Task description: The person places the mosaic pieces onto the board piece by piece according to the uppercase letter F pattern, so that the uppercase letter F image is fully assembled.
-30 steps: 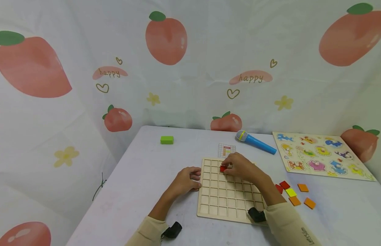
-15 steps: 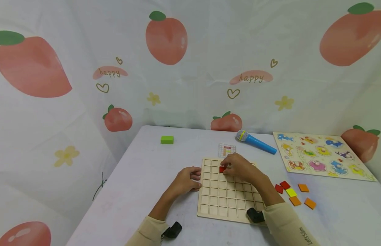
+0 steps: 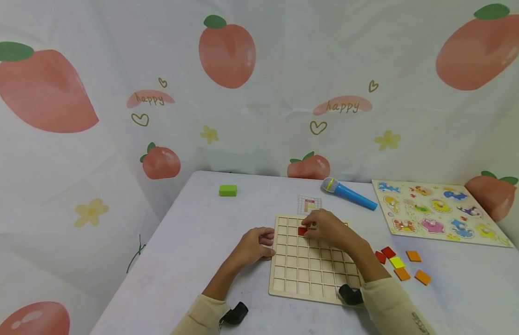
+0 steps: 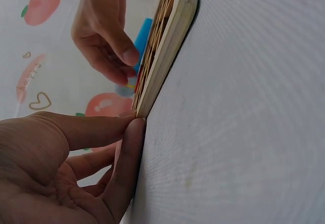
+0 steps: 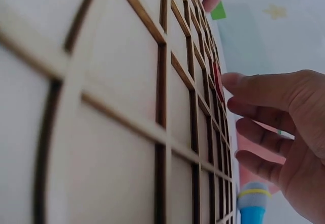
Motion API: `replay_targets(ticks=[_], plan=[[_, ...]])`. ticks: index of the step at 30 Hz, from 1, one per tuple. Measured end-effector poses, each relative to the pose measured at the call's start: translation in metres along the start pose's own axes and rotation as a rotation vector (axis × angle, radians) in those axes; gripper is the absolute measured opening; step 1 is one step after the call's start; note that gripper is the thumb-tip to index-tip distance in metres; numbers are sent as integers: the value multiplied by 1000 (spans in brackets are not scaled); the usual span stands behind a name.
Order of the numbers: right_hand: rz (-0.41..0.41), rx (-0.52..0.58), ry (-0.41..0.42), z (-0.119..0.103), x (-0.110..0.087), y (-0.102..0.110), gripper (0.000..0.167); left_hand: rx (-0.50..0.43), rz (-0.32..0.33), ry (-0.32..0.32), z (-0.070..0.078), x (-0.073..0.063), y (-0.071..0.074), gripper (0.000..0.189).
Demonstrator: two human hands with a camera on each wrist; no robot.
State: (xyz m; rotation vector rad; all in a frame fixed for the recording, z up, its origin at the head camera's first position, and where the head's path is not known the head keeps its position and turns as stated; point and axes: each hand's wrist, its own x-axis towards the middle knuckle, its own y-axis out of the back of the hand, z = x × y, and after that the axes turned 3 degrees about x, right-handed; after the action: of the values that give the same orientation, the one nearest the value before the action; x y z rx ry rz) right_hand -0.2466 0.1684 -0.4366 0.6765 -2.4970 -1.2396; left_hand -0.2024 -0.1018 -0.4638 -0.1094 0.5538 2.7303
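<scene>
A light wooden grid board (image 3: 290,274) lies on the table. At its left edge my left hand (image 3: 252,246) pinches the rim, thumb and index finger meeting at the wood in the left wrist view. My right hand (image 3: 326,228) reaches over the board's far part, with thumb and index fingertips on a small red square tile (image 3: 302,231). In the right wrist view the red tile (image 5: 218,82) sits at the grid, the thumb tip on it, and the other fingers are loosely bent. Behind the board lies a small printed grid card (image 3: 309,204) with coloured squares.
Right of the board lie loose tiles: red (image 3: 388,252), yellow (image 3: 396,262) and several orange ones (image 3: 422,277). A blue toy microphone (image 3: 351,194) and an animal peg puzzle (image 3: 435,211) are at the back right. A green block (image 3: 228,190) stands back left, before a hanging cloth.
The red tile has shifted slightly left and toward the near side under my right fingertips. My left hand stays at the board's edge.
</scene>
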Motion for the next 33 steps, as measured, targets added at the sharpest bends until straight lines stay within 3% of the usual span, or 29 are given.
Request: replay_targets(ticks=[12, 27, 33], plan=[[35, 47, -96, 11, -24, 17, 29, -31, -2, -3, -3, -1, 2, 63], [86, 40, -143, 38, -72, 44, 34, -21, 1, -7, -2, -1, 2, 63], [86, 34, -214, 49, -90, 50, 37, -21, 5, -7, -2, -2, 1, 62]])
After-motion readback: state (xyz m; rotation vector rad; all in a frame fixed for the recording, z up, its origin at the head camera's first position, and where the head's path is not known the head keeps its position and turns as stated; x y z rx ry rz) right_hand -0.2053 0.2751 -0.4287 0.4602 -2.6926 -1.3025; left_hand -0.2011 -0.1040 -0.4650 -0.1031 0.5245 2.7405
